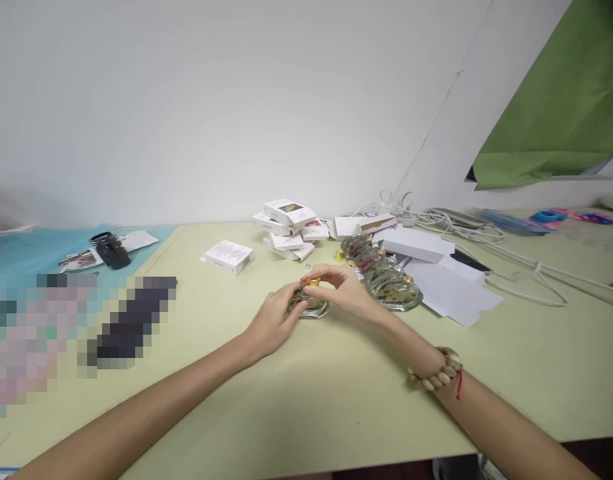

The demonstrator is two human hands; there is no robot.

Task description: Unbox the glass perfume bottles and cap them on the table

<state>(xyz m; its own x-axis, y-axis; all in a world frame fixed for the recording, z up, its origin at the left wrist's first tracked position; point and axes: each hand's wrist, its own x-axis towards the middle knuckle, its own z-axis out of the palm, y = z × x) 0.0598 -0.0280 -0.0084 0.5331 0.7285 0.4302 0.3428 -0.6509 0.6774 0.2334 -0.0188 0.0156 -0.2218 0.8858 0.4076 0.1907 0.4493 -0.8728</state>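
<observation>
A flat, rounded glass bottle (315,311) with brownish dried material inside lies on the table in front of me. My left hand (275,319) is closed around its left side, fingers partly hiding it. The thumb and fingers of my right hand (345,291) pinch a gold cap (313,282) at the bottle's top. Whether the cap is seated on the neck I cannot tell. To the right of my right hand, several similar glass bottles (393,295) lie in a row, some with gold caps. Another gold cap (339,255) is near them.
White boxes (289,213) are piled near the wall, and a single box (229,257) lies left of them. Unfolded white cartons (453,287) and white cables (531,267) spread to the right. A dark jar (109,251) and blurred-out items occupy the left.
</observation>
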